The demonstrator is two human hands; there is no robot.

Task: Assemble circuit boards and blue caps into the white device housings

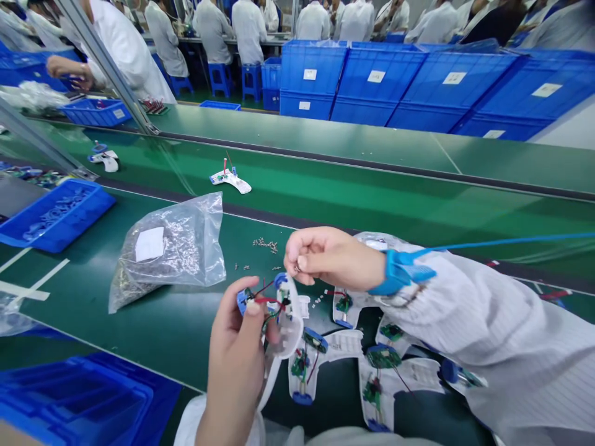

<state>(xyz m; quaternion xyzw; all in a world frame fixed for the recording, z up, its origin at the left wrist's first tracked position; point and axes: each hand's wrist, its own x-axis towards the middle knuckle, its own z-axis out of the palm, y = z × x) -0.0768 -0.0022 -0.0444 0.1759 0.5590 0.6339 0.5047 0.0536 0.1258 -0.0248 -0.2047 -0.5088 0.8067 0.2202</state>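
Note:
My left hand (237,353) grips a white plastic shell (289,322) fitted with a small circuit board, a blue part and red and black wires. My right hand (325,255), a blue wrist strap (400,272) on its wrist, hovers just above the shell with thumb and fingertips pinched on something tiny that I cannot make out. Several similar white shells with green boards (372,365) lie on the dark green bench under my right forearm. Small loose screws (266,244) are scattered just beyond my hands.
A clear plastic bag of small parts (171,248) lies left of my hands. Blue trays sit at left (56,214) and lower left (79,396). More assemblies (230,178) ride the green conveyor. Big blue crates (418,87) and people in white coats (246,28) are behind.

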